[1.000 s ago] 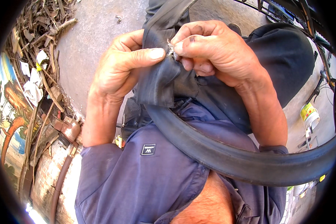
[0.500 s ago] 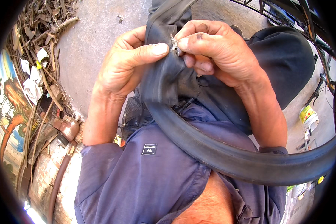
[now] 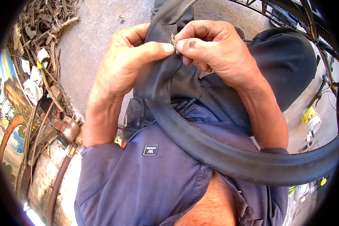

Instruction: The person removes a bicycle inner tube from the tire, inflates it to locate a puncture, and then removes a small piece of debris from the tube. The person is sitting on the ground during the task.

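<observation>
A long black rubber inner tube [image 3: 229, 160] curves from the right side across my lap and up between my hands, its upper part flattened and creased. My left hand [image 3: 126, 60] grips the tube's edge, thumb on top and fingers hidden behind the rubber. Close against that thumb, my right hand [image 3: 224, 54] pinches thumb and forefinger at a small pale, frayed-looking bit [image 3: 173, 39] on the tube; whether it is thread, wire or torn rubber cannot be made out. Dark marks show on the right thumb and forefinger.
Beneath the tube are my dark-trousered legs [image 3: 286, 67]. Broken wood and sticks [image 3: 39, 30] lie along the left, beside a brownish hose [image 3: 60, 184]. At the right stand a yellow-and-white tub [image 3: 311, 119] and dark bicycle parts [image 3: 320, 45].
My left thumb has slid slightly right, up against the right fingertips. The tube's lower fold has swung a little left. My right hand has shifted slightly left, still pinching.
</observation>
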A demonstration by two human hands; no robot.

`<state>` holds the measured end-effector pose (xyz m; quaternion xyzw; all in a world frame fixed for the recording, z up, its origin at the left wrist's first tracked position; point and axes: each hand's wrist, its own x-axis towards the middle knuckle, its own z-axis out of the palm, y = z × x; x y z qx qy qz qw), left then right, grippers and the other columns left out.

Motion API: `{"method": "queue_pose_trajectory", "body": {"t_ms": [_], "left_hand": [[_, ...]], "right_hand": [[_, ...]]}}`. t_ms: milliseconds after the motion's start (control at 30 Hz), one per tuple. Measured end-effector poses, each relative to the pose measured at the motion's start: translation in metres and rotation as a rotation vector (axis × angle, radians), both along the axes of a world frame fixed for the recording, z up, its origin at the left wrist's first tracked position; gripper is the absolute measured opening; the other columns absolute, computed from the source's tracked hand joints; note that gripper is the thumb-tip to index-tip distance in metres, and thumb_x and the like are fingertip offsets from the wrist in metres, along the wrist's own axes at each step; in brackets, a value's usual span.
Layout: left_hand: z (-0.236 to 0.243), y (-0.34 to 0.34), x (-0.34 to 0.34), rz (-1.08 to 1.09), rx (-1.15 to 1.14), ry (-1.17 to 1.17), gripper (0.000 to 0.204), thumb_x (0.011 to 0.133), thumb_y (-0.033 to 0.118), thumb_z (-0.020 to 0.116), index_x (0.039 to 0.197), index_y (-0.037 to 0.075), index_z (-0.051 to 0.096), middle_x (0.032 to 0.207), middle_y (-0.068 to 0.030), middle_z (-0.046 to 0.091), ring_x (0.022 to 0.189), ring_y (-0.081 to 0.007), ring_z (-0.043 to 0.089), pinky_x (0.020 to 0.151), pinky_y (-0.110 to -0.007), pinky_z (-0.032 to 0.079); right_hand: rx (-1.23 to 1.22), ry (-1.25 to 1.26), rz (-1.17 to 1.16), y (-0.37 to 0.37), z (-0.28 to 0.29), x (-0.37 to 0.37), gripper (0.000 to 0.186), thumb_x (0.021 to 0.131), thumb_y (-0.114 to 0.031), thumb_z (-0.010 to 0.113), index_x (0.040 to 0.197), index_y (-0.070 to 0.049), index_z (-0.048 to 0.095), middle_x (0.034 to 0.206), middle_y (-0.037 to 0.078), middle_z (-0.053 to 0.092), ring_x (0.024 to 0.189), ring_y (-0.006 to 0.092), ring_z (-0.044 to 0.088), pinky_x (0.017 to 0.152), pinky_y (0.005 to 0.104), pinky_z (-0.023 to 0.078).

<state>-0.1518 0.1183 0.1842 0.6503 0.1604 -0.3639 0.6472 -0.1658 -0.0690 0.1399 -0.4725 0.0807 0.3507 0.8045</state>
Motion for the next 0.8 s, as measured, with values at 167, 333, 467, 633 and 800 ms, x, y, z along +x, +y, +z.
{"method": "queue_pose_trajectory", "body": {"t_ms": [167,333,467,633,800], "left_hand": [[-0.0018,0.0011,0.0004,0.089,-0.112,0.04,0.025,0.076,0.006,0.065,0.099,-0.003,0.064,0.088,-0.0093,0.067,0.076,-0.0128,0.063,0.073,-0.025,0.051],[-0.0017,0.0016,0.0005,0.071,-0.107,0.031,0.027,0.076,0.006,0.065,0.1,-0.004,0.064,0.089,-0.01,0.067,0.078,-0.0135,0.063,0.075,-0.026,0.051],[-0.0012,0.0017,0.0004,0.064,-0.085,0.024,0.03,0.075,0.007,0.066,0.102,-0.005,0.063,0.09,-0.0104,0.066,0.079,-0.0137,0.063,0.076,-0.026,0.051],[0.001,0.0002,0.0,0.043,-0.062,0.01,0.031,0.074,0.01,0.067,0.101,-0.005,0.063,0.091,-0.0094,0.066,0.08,-0.0125,0.062,0.076,-0.025,0.049],[0.0025,-0.0012,0.0004,-0.003,0.008,-0.011,0.032,0.073,0.013,0.068,0.101,-0.004,0.063,0.09,-0.0076,0.065,0.079,-0.0108,0.06,0.075,-0.024,0.048]], "right_hand": [[0.022,-0.002,-0.014,-0.0013,-0.0024,0.0003,0.013,0.083,-0.014,0.063,0.09,-0.002,0.065,0.065,0.004,0.059,0.046,0.0024,0.043,0.042,0.0172,0.033],[0.057,0.066,-0.022,-0.0032,-0.0008,0.0017,0.012,0.081,-0.012,0.062,0.084,-0.001,0.065,0.064,0.003,0.059,0.05,0.0035,0.046,0.044,0.017,0.035],[0.044,0.063,-0.013,-0.0023,-0.0023,0.0011,0.013,0.083,-0.012,0.062,0.091,-0.002,0.064,0.066,0.004,0.058,0.046,0.0025,0.042,0.042,0.0173,0.032],[0.056,0.064,-0.021,-0.0022,-0.0028,0.0003,0.012,0.084,-0.012,0.062,0.091,-0.003,0.064,0.066,0.005,0.058,0.046,0.0026,0.042,0.042,0.0173,0.033],[0.001,0.0,-0.011,-0.0021,-0.0023,0.0001,0.013,0.084,-0.014,0.063,0.091,-0.003,0.064,0.065,0.004,0.058,0.047,0.0022,0.043,0.042,0.0172,0.033]]}}
